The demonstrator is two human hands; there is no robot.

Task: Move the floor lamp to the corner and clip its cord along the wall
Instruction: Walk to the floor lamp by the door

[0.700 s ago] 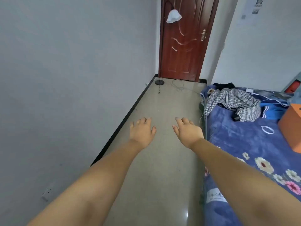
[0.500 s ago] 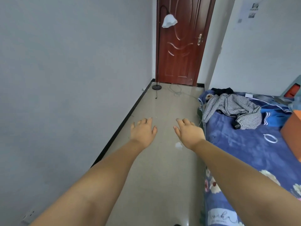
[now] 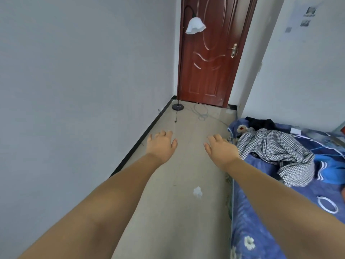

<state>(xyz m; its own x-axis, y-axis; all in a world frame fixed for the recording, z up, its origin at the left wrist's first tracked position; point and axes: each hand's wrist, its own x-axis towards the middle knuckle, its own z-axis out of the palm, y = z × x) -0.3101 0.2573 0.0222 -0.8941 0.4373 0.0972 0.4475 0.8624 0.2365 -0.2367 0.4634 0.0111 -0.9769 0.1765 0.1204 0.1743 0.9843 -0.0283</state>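
The smooth tan floor (image 3: 168,212) holds a floor lamp (image 3: 178,107) at 12 o'clock, its cord (image 3: 176,116) beside it, and a white scrap (image 3: 197,191) at 5 o'clock.

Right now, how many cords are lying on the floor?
2: a black cord trailing from the lamp base, and a pale one looped before the door. The bed may hide more.

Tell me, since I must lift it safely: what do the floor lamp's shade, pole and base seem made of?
Shade: white, fluted, slightly translucent, probably frosted glass or plastic; the picture cannot settle which. Pole: thin, black, curved at the top, likely painted metal tube. Base: flat black disc on the floor, probably weighted metal with a matte finish.
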